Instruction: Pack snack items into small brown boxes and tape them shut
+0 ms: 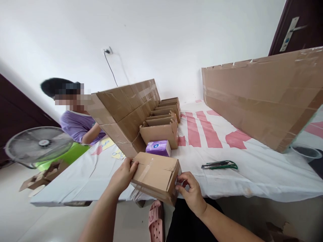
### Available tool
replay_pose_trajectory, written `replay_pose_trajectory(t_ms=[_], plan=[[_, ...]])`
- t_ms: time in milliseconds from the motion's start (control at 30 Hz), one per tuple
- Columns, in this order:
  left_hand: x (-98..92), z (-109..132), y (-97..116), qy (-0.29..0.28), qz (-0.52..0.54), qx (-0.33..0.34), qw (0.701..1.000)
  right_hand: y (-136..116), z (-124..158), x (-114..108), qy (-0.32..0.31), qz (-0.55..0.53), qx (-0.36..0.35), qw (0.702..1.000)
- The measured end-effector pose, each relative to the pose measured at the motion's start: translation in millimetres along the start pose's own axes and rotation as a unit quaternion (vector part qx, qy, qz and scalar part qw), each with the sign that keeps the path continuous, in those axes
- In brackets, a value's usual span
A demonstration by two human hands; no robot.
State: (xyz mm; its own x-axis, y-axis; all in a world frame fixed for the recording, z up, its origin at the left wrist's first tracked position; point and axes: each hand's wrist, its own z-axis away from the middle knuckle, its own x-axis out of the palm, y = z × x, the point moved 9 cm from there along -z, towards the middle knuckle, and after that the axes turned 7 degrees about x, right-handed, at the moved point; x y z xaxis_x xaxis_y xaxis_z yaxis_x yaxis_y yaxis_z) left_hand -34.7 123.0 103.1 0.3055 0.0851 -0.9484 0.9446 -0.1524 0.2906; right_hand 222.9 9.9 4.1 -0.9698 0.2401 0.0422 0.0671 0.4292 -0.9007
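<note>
A taped cardboard box (153, 172) is tilted over the table's near edge in front of me. My left hand (124, 174) grips its left end, the thumb on top. At the right end my right hand (188, 188) has its thumb and fingers pinched against the box's side; what lies between them, if anything, is hidden. Just behind the box stands a purple tissue pack (158, 148). To the right on the cloth lies a green utility knife (219, 165).
Several open-topped cardboard boxes (158, 134) stand in a row beside a tall cardboard partition (126, 111). Another large cardboard panel (262, 94) rises at right. Across the table sits a person in a purple shirt (77, 126), near a fan (40, 144). A pink slipper (155, 220) is below.
</note>
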Motion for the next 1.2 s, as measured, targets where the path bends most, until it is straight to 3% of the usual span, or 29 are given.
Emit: replay_pose_trajectory(t_ms=[167,333,467,700,900,1033,1200], plan=[[-0.6,1,0,-0.002,-0.004,-0.007,1.000,8,-9,4,-0.035,-0.069,0.075,0.994],[-1.3,1,-1,0.009,0.005,0.002,1.000,6,-12,9,-0.061,-0.073,0.072,0.993],[-2.1,1,-1,0.014,0.010,-0.001,1.000,12,-7,8,-0.042,-0.083,0.091,0.992],[-1.1,2,0,0.006,0.006,-0.003,1.000,8,-3,2,-0.002,-0.041,0.064,0.997],[-2.4,1,1,0.014,0.006,-0.005,1.000,22,-6,8,-0.023,-0.102,0.133,0.986],[-1.1,1,1,0.004,0.007,-0.008,1.000,20,-6,12,-0.039,-0.105,0.132,0.985],[-1.4,1,0,0.010,0.008,-0.002,1.000,20,-3,6,-0.007,-0.109,0.134,0.985]])
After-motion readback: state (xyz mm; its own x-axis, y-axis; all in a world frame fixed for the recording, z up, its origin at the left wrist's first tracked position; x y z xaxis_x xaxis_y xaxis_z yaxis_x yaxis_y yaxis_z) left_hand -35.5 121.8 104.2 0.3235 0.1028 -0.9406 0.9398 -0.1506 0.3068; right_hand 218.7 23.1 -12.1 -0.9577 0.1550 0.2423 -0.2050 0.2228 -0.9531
